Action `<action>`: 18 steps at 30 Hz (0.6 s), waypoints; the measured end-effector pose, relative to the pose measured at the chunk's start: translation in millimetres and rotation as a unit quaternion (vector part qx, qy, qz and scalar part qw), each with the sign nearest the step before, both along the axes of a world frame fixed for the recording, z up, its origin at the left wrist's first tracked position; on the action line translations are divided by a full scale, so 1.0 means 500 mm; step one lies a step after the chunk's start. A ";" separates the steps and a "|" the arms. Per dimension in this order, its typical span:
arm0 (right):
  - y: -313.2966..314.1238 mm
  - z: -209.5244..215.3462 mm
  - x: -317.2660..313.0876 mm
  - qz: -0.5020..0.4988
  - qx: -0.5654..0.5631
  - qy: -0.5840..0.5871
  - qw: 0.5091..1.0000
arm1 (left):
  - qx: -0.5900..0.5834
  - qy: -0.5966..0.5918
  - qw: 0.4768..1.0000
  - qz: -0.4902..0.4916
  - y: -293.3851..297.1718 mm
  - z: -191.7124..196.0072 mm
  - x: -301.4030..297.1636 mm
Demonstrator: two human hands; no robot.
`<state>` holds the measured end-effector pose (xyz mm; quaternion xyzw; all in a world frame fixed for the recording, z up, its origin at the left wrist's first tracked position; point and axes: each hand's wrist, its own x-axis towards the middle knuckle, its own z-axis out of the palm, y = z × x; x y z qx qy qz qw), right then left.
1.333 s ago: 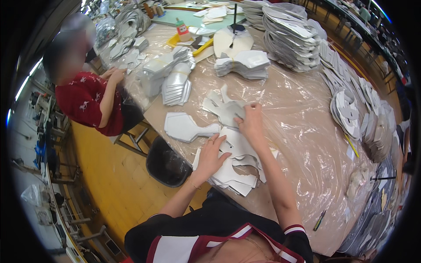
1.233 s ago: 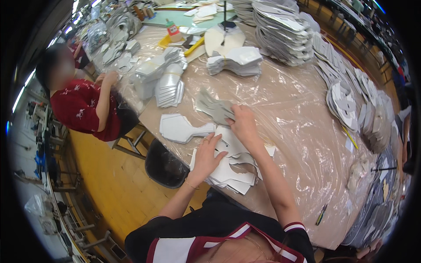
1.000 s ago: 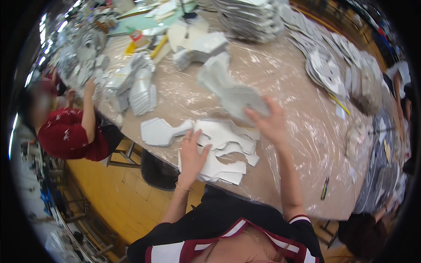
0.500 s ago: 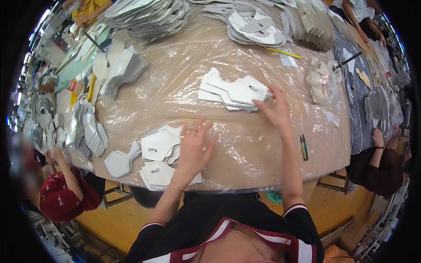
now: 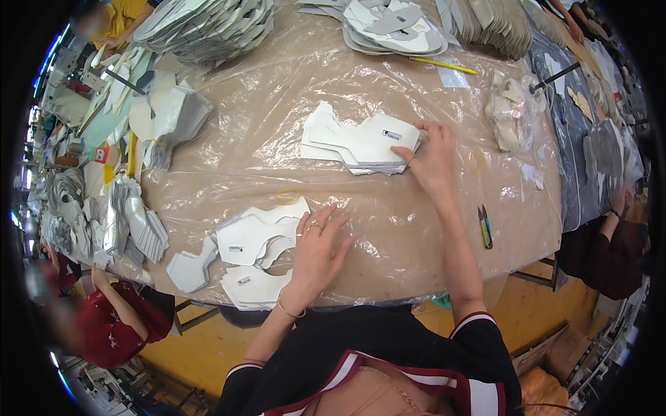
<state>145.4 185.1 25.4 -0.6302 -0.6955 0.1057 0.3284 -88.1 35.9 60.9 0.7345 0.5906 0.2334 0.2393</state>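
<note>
A stack of white, irregularly shaped cut pieces [image 5: 347, 142] lies mid-table, its layers fanned at the left end and a small dark printed label on top. My right hand [image 5: 434, 166] grips its right end, thumb on the top face and fingers round the edge. Lower on the table, my left hand [image 5: 318, 253] is open with fingers spread, holding nothing. Just left of it are two more labelled stacks of white pieces, an upper stack [image 5: 239, 232] and a lower stack [image 5: 257, 288]. A smaller stack of white pieces [image 5: 189, 270] sits further left.
Thread snips [image 5: 485, 227] lie right of my right forearm. Clear plastic film [image 5: 388, 229] covers the table. Large piles of grey-white pieces [image 5: 208, 31] stand at the back, near a yellow pencil-like stick [image 5: 444, 65]. A plastic bag [image 5: 510, 121] is at right. Co-workers sit on both sides.
My right thumb and fingers have closed further onto the stack's right end. My left hand has shifted slightly right of the lower stacks, uncovering more of them. The whole view has shifted a little.
</note>
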 end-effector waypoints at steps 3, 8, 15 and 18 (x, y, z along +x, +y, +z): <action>-0.024 0.026 -0.001 0.026 -0.036 0.153 0.987 | 0.006 -0.042 0.999 0.015 0.007 0.010 0.002; -0.118 0.109 0.007 0.105 -0.209 0.533 0.813 | 0.133 -0.124 0.981 0.074 0.056 0.075 0.005; -0.228 0.116 0.026 0.138 -0.358 0.542 0.748 | -0.376 -0.429 0.817 -0.083 0.062 0.097 0.003; -0.261 0.065 0.020 0.068 -0.338 0.522 0.780 | -0.458 -0.390 0.796 -0.074 0.056 0.027 0.027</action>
